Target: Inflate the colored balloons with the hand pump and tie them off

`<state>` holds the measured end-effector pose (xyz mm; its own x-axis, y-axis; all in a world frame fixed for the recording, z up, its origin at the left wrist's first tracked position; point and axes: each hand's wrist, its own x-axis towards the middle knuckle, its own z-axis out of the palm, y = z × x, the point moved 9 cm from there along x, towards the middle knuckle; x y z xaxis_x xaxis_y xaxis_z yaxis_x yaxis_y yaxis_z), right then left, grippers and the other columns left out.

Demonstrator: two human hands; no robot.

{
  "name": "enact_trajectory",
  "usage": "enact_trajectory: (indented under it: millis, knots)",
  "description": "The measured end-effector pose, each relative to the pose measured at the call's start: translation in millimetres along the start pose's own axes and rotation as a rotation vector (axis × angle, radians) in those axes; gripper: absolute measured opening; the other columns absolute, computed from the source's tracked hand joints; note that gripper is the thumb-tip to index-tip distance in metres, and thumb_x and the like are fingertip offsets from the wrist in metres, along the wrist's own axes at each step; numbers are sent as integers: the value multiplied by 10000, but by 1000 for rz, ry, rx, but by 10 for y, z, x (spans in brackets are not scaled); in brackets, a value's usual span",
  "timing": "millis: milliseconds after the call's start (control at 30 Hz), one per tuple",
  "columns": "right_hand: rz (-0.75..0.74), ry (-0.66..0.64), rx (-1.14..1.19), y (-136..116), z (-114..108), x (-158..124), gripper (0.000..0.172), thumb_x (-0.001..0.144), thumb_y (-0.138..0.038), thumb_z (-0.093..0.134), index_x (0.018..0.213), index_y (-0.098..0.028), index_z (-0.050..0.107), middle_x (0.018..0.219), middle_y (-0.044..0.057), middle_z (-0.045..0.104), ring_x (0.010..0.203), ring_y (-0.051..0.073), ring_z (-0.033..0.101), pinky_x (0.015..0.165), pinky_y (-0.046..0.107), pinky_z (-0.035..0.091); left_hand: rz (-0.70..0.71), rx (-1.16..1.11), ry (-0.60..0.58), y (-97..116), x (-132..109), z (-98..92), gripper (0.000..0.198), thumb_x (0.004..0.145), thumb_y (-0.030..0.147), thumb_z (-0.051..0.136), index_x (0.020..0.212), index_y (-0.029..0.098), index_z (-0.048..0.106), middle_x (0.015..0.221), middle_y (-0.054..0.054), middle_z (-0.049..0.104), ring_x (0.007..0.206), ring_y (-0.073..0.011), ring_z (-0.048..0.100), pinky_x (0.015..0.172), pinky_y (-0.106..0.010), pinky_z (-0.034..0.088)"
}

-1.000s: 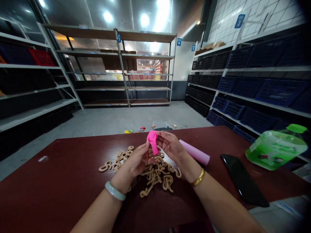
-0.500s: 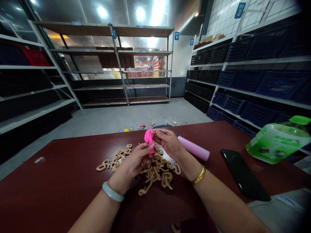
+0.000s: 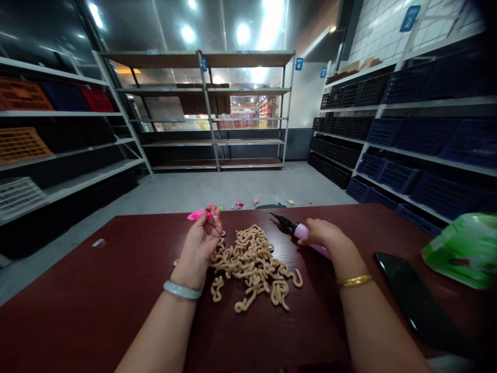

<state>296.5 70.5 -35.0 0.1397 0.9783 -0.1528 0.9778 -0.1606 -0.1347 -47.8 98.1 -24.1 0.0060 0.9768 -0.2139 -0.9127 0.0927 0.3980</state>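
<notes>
A pink balloon-like piece (image 3: 196, 214) is pinched in my left hand (image 3: 202, 235), raised over the left side of a pile of tan, curly strands (image 3: 252, 254). To the right of the pile, my right hand (image 3: 320, 233) is wrapped over a lilac tube with a black pointed nozzle (image 3: 284, 221). The nozzle points toward the far left, and my palm and fingers hide part of the tube, which lies at the dark red table (image 3: 147, 290).
On the right lie a black phone (image 3: 415, 295) and a green liquid pouch (image 3: 462, 251). A small clear scrap (image 3: 98, 242) is at the left. Small coloured pieces (image 3: 238, 205) lie beyond the far edge. Shelves with crates (image 3: 435, 137) stand around.
My hands have parted. My left hand has moved left with the pink piece, while my right hand has let go of it and closed on the lilac tube. The view has shifted left.
</notes>
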Motion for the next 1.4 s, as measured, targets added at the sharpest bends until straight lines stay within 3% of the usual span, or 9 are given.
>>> enact_trajectory:
  millis: [100, 233, 333, 433, 700, 833, 1000, 1200, 1400]
  knots:
    - [-30, 74, -2, -170, -62, 10, 434, 681, -501, 710, 981, -189, 680, 1030, 149, 706, 944, 347, 661, 684, 373, 445, 17, -100, 15, 54, 48, -59, 176, 976, 149, 440, 972, 114, 612, 826, -81, 723, 807, -155, 723, 662, -211, 602]
    - [-299, 378, 122, -806, -321, -226, 447, 791, -482, 605, 1159, -229, 614, 1134, 117, 680, 966, 286, 648, 701, 333, 423, 44, -109, 10, 83, 104, -127, 172, 971, 148, 438, 943, 119, 605, 953, -121, 729, 915, -196, 719, 738, -293, 615]
    - [-545, 409, 150, -1307, -271, -483, 438, 770, -481, 629, 1140, -245, 615, 1084, 78, 683, 938, 256, 637, 708, 316, 413, 69, -14, 12, 84, 118, -149, 182, 969, 176, 450, 885, 125, 604, 1004, -131, 728, 937, -207, 715, 769, -322, 607]
    - [-609, 417, 128, -1517, -194, -612, 367, 764, -473, 627, 1038, -228, 629, 970, 67, 682, 836, 233, 629, 655, 304, 383, 81, 99, -17, 47, 98, -109, 190, 964, 209, 474, 853, 131, 607, 1010, -127, 732, 925, -204, 716, 793, -329, 595]
    - [-607, 419, 100, -1514, -165, -610, 352, 758, -473, 620, 1000, -217, 620, 940, 64, 677, 801, 228, 621, 602, 295, 337, 125, 242, -108, -63, 59, -17, 200, 954, 259, 511, 838, 134, 617, 983, -129, 739, 927, -203, 715, 845, -324, 566]
    - [-611, 440, 93, -1515, -167, -624, 343, 760, -459, 615, 1000, -215, 618, 933, 62, 672, 795, 230, 624, 604, 305, 343, 160, 369, -122, -83, 32, -3, 184, 929, 282, 563, 851, 129, 630, 970, -133, 743, 906, -197, 717, 779, -284, 563]
    - [-586, 442, 78, -1510, -173, -630, 374, 768, -468, 599, 1043, -214, 614, 961, 67, 666, 823, 243, 628, 630, 319, 367, 205, 454, -113, -128, -79, 78, 154, 837, 264, 695, 855, 118, 651, 949, -115, 749, 885, -174, 709, 779, -253, 544]
    - [-581, 415, 153, -1534, -156, -618, 428, 772, -429, 600, 1142, -213, 595, 1046, 72, 666, 895, 245, 625, 702, 321, 398, 165, 457, -185, -263, -165, 191, 250, 760, 338, 768, 792, 141, 618, 950, -112, 747, 966, -216, 689, 844, -313, 531]
    - [-594, 374, 327, -1537, -147, -610, 393, 765, -417, 634, 1113, -235, 623, 1047, 58, 680, 914, 246, 626, 744, 329, 413, 221, 515, -197, -172, -187, 224, 420, 836, 510, 637, 951, 109, 686, 1070, -164, 719, 1035, -241, 662, 841, -330, 526]
